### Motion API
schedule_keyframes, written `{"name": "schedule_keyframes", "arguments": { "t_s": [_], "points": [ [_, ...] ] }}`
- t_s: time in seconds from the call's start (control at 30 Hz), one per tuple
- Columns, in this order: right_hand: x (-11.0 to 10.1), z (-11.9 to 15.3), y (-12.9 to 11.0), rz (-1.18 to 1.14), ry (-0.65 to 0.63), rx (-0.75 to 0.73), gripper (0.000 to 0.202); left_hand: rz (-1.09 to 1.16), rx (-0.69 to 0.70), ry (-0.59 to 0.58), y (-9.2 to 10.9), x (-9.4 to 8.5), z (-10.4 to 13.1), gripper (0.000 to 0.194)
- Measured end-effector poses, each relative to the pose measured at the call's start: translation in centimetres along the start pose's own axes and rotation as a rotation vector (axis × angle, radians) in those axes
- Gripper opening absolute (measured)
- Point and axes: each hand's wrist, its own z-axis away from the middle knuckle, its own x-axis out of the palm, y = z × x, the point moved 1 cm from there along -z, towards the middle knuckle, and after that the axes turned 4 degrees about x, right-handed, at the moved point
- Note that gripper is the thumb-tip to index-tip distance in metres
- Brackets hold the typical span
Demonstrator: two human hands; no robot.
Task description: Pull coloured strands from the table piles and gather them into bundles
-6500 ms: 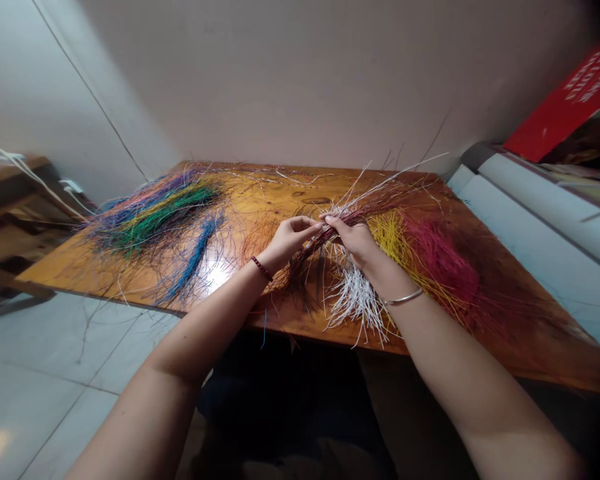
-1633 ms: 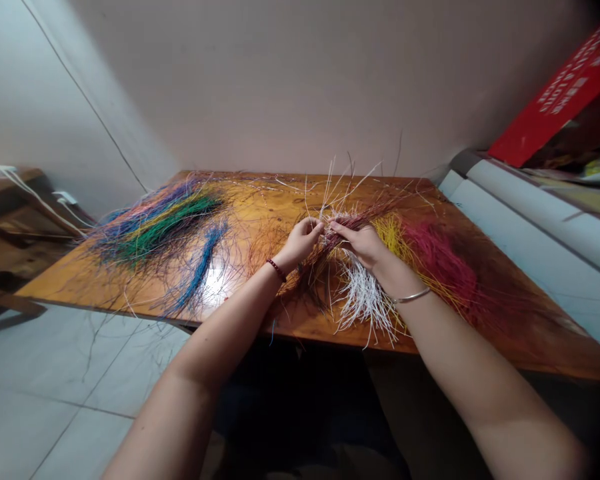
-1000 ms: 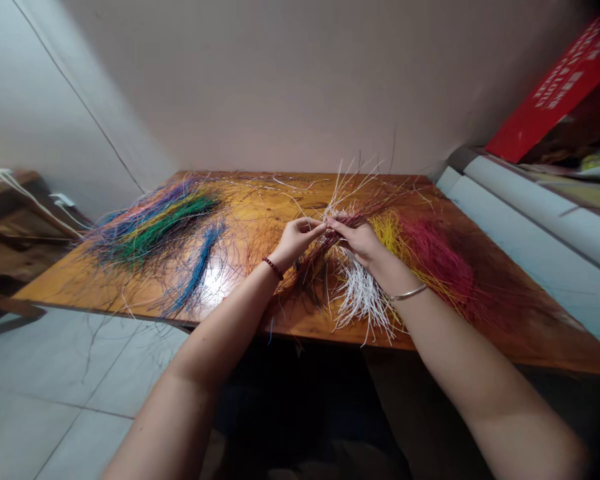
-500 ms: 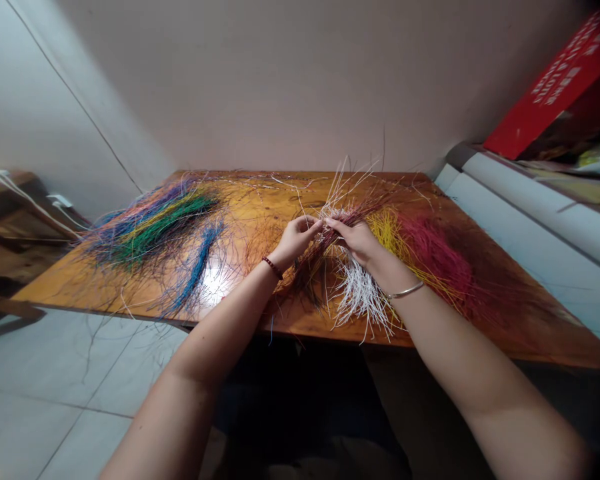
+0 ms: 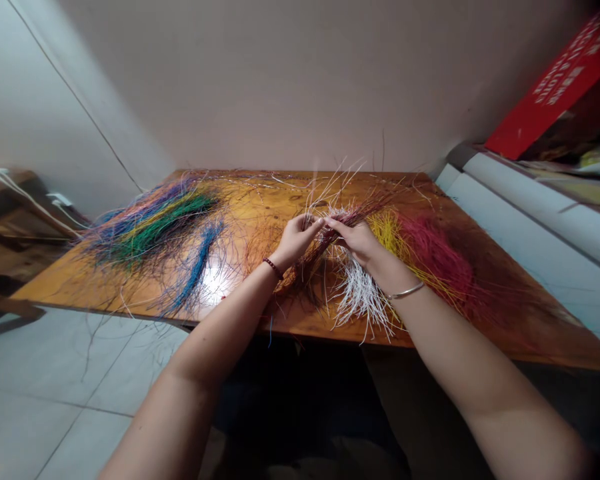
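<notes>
Close together above the middle of the table, both hands work with thin wire-like strands. My right hand (image 5: 359, 240) is closed round a reddish-brown bundle of strands (image 5: 375, 207), which slants from lower left to upper right. My left hand (image 5: 296, 241) is pinched beside it, thumb and forefinger nearly touching the right fingertips. A few pale strands (image 5: 331, 190) rise from the left fingers; their lower ends are hidden. Beneath my right hand, a bundle of white strands (image 5: 361, 293) fans out toward the table's front edge.
On the wooden table (image 5: 260, 190), yellow strands (image 5: 386, 232) and crimson strands (image 5: 443, 257) lie at right. A blue bundle (image 5: 197, 267) and a multicoloured pile with green strands (image 5: 170, 227) lie at left. A red box (image 5: 553, 83) and pale rolls (image 5: 540, 220) flank the right side.
My left hand has shifted very slightly, and the pale strands rising from it have swung to the left. My right hand and the brown bundle stay almost in place.
</notes>
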Motion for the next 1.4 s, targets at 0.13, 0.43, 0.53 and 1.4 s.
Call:
{"name": "schedule_keyframes", "arguments": {
  "t_s": [0.13, 0.43, 0.53, 1.4],
  "points": [
    [0.1, 0.1, -0.1, -0.003, -0.005, 0.014, 0.036, -0.123, 0.033, -0.015, 0.3, -0.2, 0.3, 0.037],
    [0.0, 0.1, -0.2, 0.021, 0.045, 0.018, 0.036, -0.255, 0.066, 0.014, 0.3, -0.3, 0.4, 0.038],
    [0.0, 0.1, -0.2, 0.017, 0.046, 0.016, 0.036, -0.199, 0.039, -0.005, 0.0, -0.3, 0.3, 0.040],
    [0.2, 0.4, -0.6, -0.031, 0.050, 0.026, 0.037, -0.131, 0.063, 0.030, 0.1, -0.1, 0.1, 0.039]
  ]
}}
